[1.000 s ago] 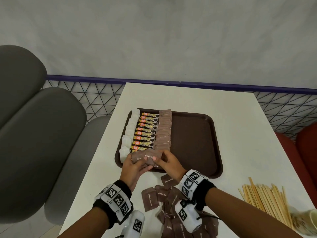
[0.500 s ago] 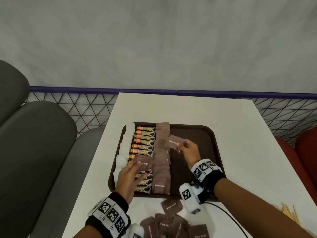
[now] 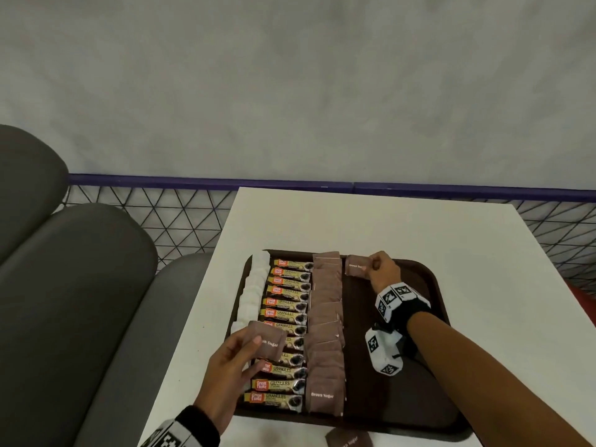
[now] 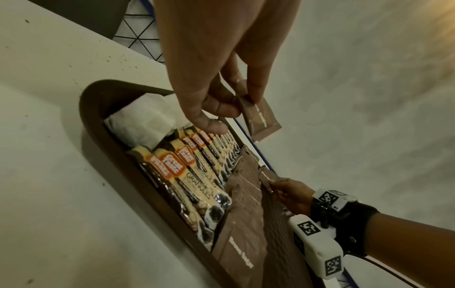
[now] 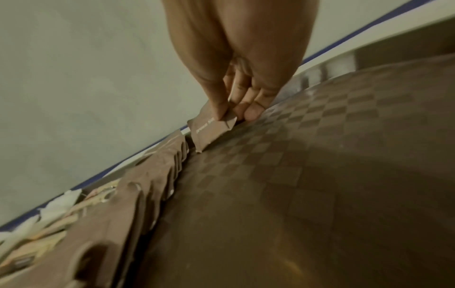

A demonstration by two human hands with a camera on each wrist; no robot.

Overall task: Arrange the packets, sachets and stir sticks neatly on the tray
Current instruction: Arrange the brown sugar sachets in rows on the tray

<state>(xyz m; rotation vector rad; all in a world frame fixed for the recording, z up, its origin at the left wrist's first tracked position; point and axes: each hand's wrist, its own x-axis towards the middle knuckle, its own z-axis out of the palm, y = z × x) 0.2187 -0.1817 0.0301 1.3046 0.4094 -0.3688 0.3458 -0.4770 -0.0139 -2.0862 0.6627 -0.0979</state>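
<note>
A dark brown tray (image 3: 432,343) lies on the white table (image 3: 371,221). On it run three rows: white sachets (image 3: 254,285), yellow coffee granule sticks (image 3: 283,321) and brown sugar packets (image 3: 325,337). My right hand (image 3: 379,269) pinches one brown sugar packet (image 3: 357,266) (image 5: 209,130) at the tray's far edge, just right of the brown row, its lower corner touching the tray. My left hand (image 3: 232,359) holds a few brown sugar packets (image 3: 267,340) (image 4: 261,118) above the near end of the coffee sticks.
Another brown sugar packet (image 3: 348,440) lies on the table in front of the tray. The right half of the tray (image 5: 320,175) is bare. Grey seat cushions (image 3: 74,285) stand to the left, and a wire mesh fence with a blue rail (image 3: 180,217) runs behind the table.
My right hand has carried its brown packet from the tray's near edge to the far edge, beside the brown row. My left hand stayed near the front with its packets. The head view tilted up.
</note>
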